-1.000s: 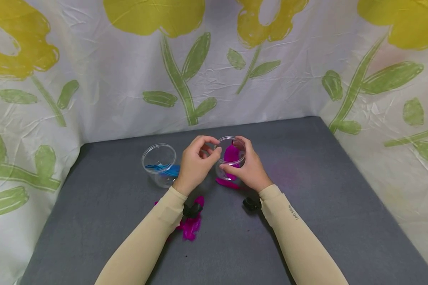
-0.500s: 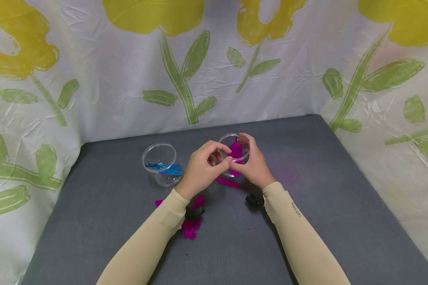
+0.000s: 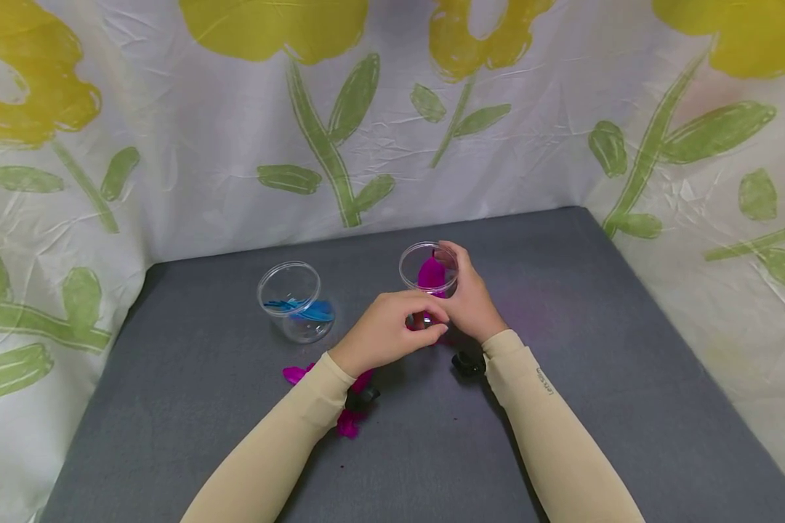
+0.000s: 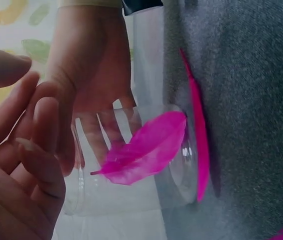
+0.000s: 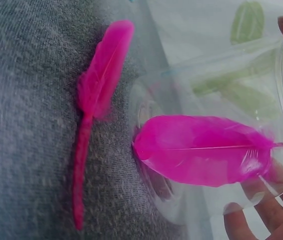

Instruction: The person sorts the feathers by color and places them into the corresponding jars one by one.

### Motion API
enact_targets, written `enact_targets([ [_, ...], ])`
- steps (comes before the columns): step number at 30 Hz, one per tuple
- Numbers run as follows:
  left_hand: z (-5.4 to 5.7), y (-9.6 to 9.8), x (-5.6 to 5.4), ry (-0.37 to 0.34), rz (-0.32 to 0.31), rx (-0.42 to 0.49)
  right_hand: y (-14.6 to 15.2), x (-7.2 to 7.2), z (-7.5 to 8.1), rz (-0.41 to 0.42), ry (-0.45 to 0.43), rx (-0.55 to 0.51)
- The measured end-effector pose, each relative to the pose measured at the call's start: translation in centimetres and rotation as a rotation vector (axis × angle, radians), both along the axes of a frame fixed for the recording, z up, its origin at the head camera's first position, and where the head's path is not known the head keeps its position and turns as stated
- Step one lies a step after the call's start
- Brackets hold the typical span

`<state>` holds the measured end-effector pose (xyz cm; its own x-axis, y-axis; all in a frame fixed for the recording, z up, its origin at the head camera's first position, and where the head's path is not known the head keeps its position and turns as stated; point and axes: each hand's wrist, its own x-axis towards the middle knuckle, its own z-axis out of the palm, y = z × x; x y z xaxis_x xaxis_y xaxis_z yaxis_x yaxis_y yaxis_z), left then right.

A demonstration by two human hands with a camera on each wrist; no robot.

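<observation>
A clear plastic cup (image 3: 406,274) stands on the grey table, with a magenta feather (image 5: 206,150) upright inside it. My right hand (image 3: 472,301) grips the cup from its right side. In front of the cup, my left hand (image 3: 386,328) has loosely curled fingers, thumb below them, and nothing visible between. A second magenta feather (image 4: 200,130) lies on the table beside the cup's base; the left hand mostly hides it in the head view.
Another clear cup (image 3: 291,264) holding blue feathers (image 3: 314,311) stands to the left. More magenta feathers (image 3: 294,375) lie partly hidden under the left forearm. Black wrist cameras (image 3: 467,364) hang at both cuffs. A flower-patterned curtain (image 3: 222,131) rises behind the table (image 3: 562,436).
Both hands and the gripped cup have shifted slightly right and back. My left hand has then moved away from the cup's rim, down and towards me, while the right keeps its grip.
</observation>
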<state>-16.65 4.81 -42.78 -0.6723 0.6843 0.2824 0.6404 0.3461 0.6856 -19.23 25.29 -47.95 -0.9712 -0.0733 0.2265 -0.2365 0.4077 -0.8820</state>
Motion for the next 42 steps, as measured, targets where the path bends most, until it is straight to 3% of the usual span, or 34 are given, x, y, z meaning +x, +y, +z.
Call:
enact_targets([
  [3,-0.1,0.2,0.3,0.065,-0.014,-0.107,0.0,0.0,0.0,0.006,-0.011,-0.01],
  [7,-0.9,0.6,0.7,0.168,-0.023,-0.314,0.1,0.1,0.1,0.01,-0.032,-0.015],
  [12,-2.4,1.5,1.3,0.359,-0.016,-0.561,0.1,0.1,0.2,0.015,-0.047,-0.023],
  [17,-3.4,2.4,1.7,0.483,-0.009,-0.698,0.1,0.0,0.1,0.012,-0.055,-0.039],
  [34,-3.1,2.6,2.1,0.624,0.081,-0.674,0.1,-0.1,-0.1,0.012,-0.053,-0.034],
  [42,-2.9,2.8,2.1,0.615,0.078,-0.672,0.1,-0.1,0.1,0.01,-0.043,-0.038],
])
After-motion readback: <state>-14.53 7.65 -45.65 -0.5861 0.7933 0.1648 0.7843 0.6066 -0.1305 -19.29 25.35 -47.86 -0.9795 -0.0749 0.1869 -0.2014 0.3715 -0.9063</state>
